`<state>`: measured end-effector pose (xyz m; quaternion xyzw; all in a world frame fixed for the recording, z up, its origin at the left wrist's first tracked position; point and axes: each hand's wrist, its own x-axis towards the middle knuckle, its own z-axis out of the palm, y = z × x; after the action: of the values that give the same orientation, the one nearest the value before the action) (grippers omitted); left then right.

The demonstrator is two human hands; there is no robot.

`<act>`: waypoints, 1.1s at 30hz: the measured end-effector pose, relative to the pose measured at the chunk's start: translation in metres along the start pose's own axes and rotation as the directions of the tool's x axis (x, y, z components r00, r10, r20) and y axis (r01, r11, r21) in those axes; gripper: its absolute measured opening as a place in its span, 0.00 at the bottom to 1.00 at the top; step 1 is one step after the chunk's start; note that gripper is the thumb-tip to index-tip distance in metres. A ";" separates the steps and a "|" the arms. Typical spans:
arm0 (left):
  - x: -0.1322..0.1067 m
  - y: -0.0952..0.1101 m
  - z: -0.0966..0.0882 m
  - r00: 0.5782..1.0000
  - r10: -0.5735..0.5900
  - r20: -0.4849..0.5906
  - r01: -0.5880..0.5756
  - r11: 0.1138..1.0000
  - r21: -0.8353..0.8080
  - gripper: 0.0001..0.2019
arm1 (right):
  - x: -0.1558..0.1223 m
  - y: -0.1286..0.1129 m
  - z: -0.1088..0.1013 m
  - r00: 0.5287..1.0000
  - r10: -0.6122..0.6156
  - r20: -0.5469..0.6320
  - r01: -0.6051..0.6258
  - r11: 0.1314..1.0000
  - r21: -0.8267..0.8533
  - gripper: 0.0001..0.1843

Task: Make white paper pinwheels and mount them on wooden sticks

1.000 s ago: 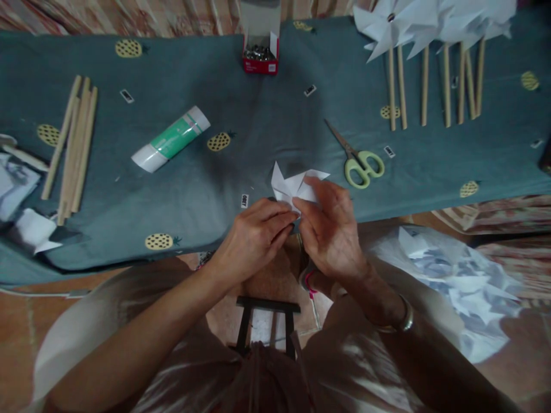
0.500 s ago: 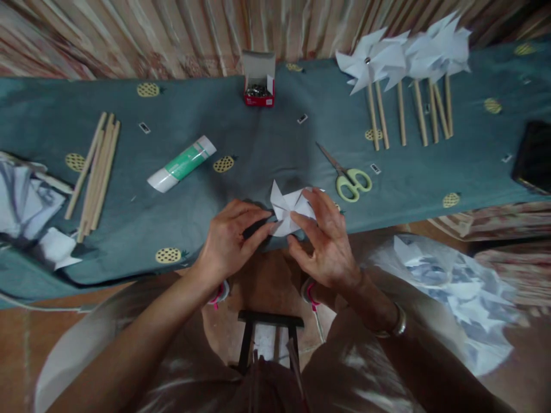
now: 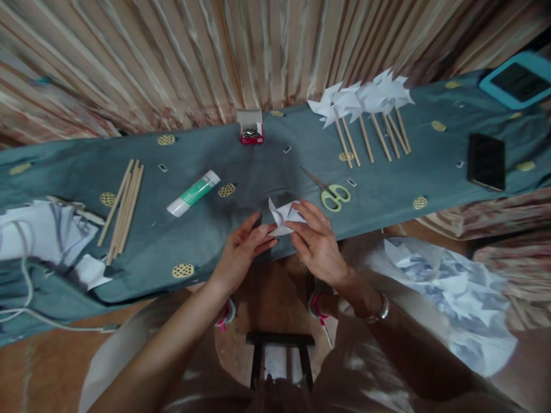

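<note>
A white paper pinwheel [image 3: 282,217] with folded blades is held between my two hands at the near edge of the cloth-covered table. My right hand [image 3: 319,241] grips it from the right, fingers over its upper blades and centre. On the other side, my left hand [image 3: 245,244] pinches the pinwheel's left edge between thumb and fingers. Green-handled scissors [image 3: 329,192] lie just beyond my right hand. Farther back stands an open red box [image 3: 252,135] of small metal pins. A green and white glue tube [image 3: 193,194] rests to the left.
Wooden sticks [image 3: 124,212] and stacked white paper [image 3: 47,232] lie at the left. Pinwheels on sticks [image 3: 361,100] sit at the back right, near a black phone [image 3: 486,162] and a blue-framed tablet [image 3: 519,80]. A plastic bag of paper pinwheels [image 3: 460,298] is at lower right.
The camera view has shifted, bringing the tablet and more of the paper stack into sight. My left hand has turned slightly at the pinwheel's edge; both hands stay on it.
</note>
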<state>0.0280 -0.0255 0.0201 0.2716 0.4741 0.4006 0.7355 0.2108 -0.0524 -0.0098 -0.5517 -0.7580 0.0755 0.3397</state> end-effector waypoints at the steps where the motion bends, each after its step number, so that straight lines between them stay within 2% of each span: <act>1: 0.000 0.000 0.002 1.000 -0.014 0.001 0.014 0.999 -0.036 0.28 | 0.001 -0.001 0.000 1.000 0.003 -0.005 -0.003 1.000 0.012 0.15; 6: 0.005 0.006 0.009 0.997 -0.003 0.079 0.010 0.996 -0.086 0.21 | 0.007 -0.011 0.000 0.999 -0.038 -0.030 0.038 0.999 0.001 0.17; 10: 0.009 0.014 0.012 0.996 0.050 0.077 -0.042 0.994 -0.099 0.20 | 0.013 -0.020 -0.003 0.996 -0.090 -0.030 0.089 0.996 -0.028 0.16; 13: 0.009 0.018 0.012 0.995 0.078 0.059 -0.074 0.994 -0.078 0.22 | 0.016 -0.024 -0.006 0.991 -0.125 -0.036 0.127 0.991 0.045 0.22; 16: 0.009 0.019 0.012 0.994 0.107 0.038 -0.105 0.993 -0.061 0.22 | 0.018 -0.027 -0.008 0.991 -0.125 -0.055 0.132 0.982 0.133 0.22; 25: 0.011 0.021 0.007 0.986 0.163 0.019 -0.161 0.983 -0.089 0.19 | 0.026 -0.035 -0.012 1.000 -0.024 -0.015 0.028 0.951 0.308 0.22; 29: 0.012 0.022 0.004 0.981 0.195 0.012 -0.192 0.974 -0.116 0.21 | 0.028 -0.040 -0.013 1.000 0.019 -0.021 -0.009 0.917 0.398 0.20; 31: 0.013 0.022 0.002 0.977 0.211 0.001 -0.210 0.971 -0.114 0.22 | 0.029 -0.039 -0.012 0.994 0.107 -0.030 -0.079 0.874 0.480 0.20; 33: 0.015 0.022 0.000 0.973 0.229 -0.012 -0.229 0.968 -0.102 0.21 | 0.031 -0.035 -0.008 0.969 0.247 -0.025 -0.189 0.801 0.568 0.22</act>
<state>0.0239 -0.0016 0.0300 0.2865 0.4186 0.5067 0.6971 0.1834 -0.0400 0.0266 -0.5140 -0.6161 0.3063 0.5122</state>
